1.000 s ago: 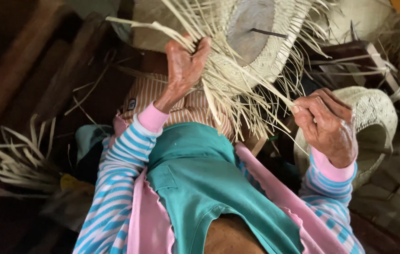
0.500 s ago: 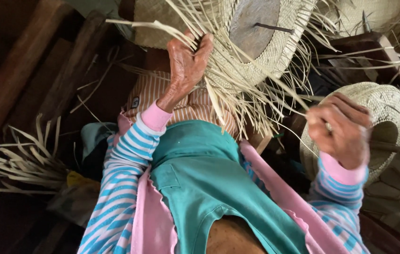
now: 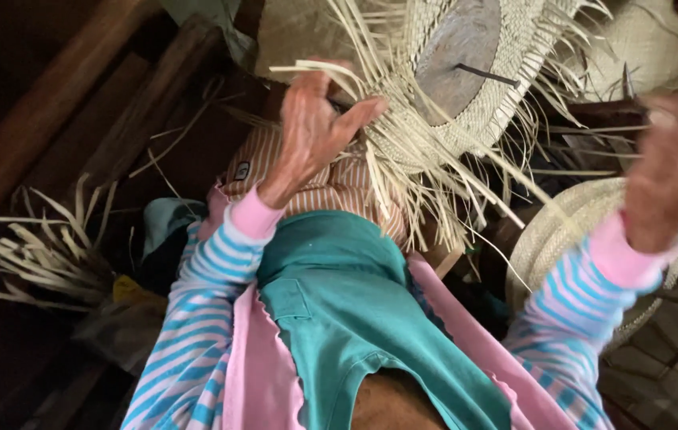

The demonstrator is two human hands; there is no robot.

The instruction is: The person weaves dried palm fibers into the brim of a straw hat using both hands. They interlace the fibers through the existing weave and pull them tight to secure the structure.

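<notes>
Her left hand (image 3: 315, 127) pinches loose straw strands (image 3: 403, 159) of the half-woven hat (image 3: 466, 72). The right hand (image 3: 674, 167) is raised — too blurred to tell its grip.

Soft daylight from upper right on pale straw hat (image 3: 466, 72), left side & floor in deep shadow, right hand (image 3: 674, 167) motion-blurred, mild wide-angle stretch at edges, no glare.

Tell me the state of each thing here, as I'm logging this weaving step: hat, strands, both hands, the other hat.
Unfinished straw hat: partly woven, loose strands fringing its edge, a grey block showing at its centre.
Loose strands: unwoven, hanging down.
Left hand: at the hat's edge, fingers among the strands; grip unclear.
Right hand: raised, blurred, apart from the hat; grip unclear.
Second woven hat: lying low at right, untouched.
Straw bundle: loose, at left.
</notes>
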